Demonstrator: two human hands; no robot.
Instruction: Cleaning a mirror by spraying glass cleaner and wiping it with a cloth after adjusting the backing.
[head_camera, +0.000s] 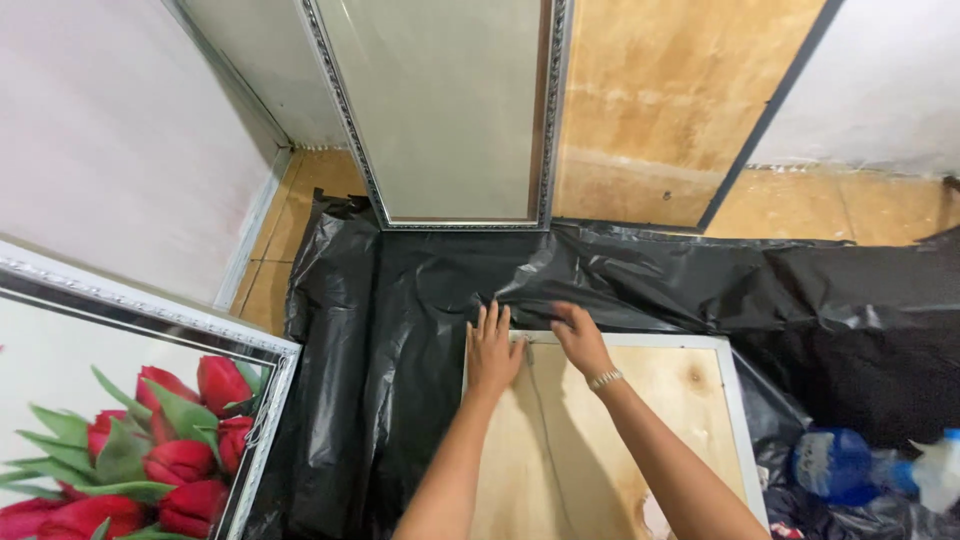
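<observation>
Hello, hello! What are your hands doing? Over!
Left hand flat on face-down plywood-backed white picture frame. Right hand at its top edge, touching black plastic sheet. Nothing blocking.

Flat on the plastic sheet (400, 300): a frame with plywood back (610, 400), under both hands. Left hand (492, 350) just beside right hand (580, 338), both at the far edge. Beyond them, leaning on the wall, a mirror frame (450, 110). Far left, a tulip picture (130, 420); near right, a spray bottle (850, 465).
</observation>
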